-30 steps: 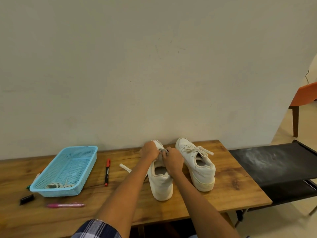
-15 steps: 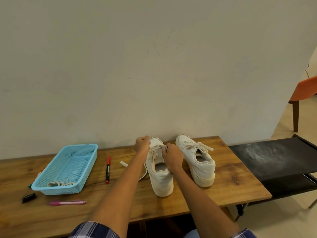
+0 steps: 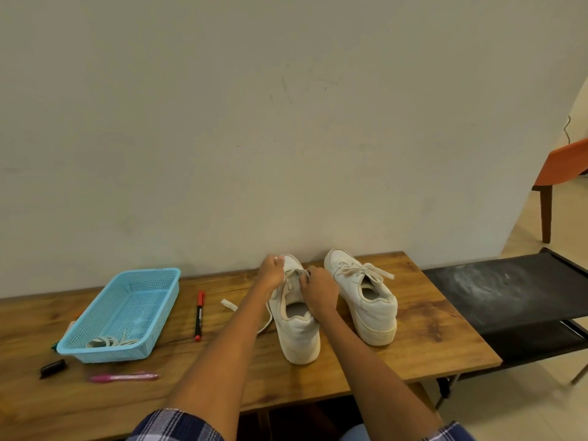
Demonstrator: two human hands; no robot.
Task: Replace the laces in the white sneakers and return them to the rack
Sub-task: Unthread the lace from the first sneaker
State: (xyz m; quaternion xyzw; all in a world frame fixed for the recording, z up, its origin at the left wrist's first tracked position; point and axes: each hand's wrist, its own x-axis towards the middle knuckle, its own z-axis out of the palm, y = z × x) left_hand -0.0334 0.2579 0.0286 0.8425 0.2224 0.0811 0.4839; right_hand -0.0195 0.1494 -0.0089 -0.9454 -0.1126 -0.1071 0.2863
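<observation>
White sneakers: the near sneaker (image 3: 297,326) stands heel toward the person at the middle of the wooden counter (image 3: 423,342); the second sneaker (image 3: 366,300) stands just beside it on the right, already laced and tied in a bow.
Lace: a flat white lace (image 3: 294,276) runs across the upper eyelets of the near sneaker, and a loose tail (image 3: 229,304) lies on the counter to its left.
Left hand: the left hand (image 3: 272,273) is curled, seemingly round the lace, at the sneaker's left side, near the toe.
Right hand: the right hand (image 3: 319,288) pinches the lace at the tongue, fingertips pressed together.
Step in hand: lacing the near sneaker, as I judge it (one shoe finished, this one part done).
Next move: probably draw the lace snug through the eyelets, feed in the free tail, then tie it; it calls for even tension from both sides so the ends match.
Rack: the black rack (image 3: 509,291) stands against the counter's right end, nothing on its top shelf.
Elsewhere: a blue basket (image 3: 95,350) at left holds a bundle of laces (image 3: 109,341); a red marker (image 3: 199,315), a pink pen (image 3: 124,376) and a small black object (image 3: 52,367) lie nearby.
Writing: none readable; the marker's print is too small, and no brand shows on the sneakers.
</observation>
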